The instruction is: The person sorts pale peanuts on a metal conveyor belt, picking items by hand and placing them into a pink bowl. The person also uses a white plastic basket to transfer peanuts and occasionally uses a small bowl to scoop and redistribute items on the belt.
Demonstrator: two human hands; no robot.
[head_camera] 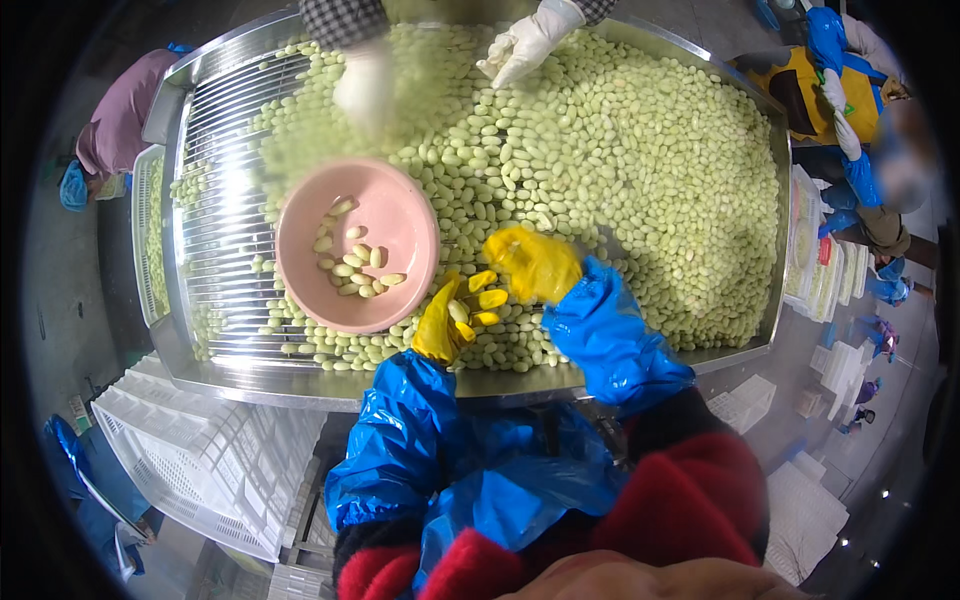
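Pale green oval fruits, grape-like point(675, 202), lie heaped on a steel sorting table with a slatted grate point(232, 135). My left hand point(457, 315), in a yellow glove, is palm up with fingers curled around one green fruit, just right of a pink plastic bowl point(356, 169). Several paler fruits point(361, 268) lie in the bowl. My right hand point(532, 264), also yellow-gloved, is bent over the fruits to the right of my left; its fingertips are partly hidden, so whether it holds any cannot be told.
Across the table, another person's white-gloved hands point(525, 45) work among the fruits, one blurred by motion. White plastic crates point(202, 450) are stacked at the lower left. Filled trays point(821, 277) stand beyond the right edge, near other people. The table has a raised steel rim point(510, 386).
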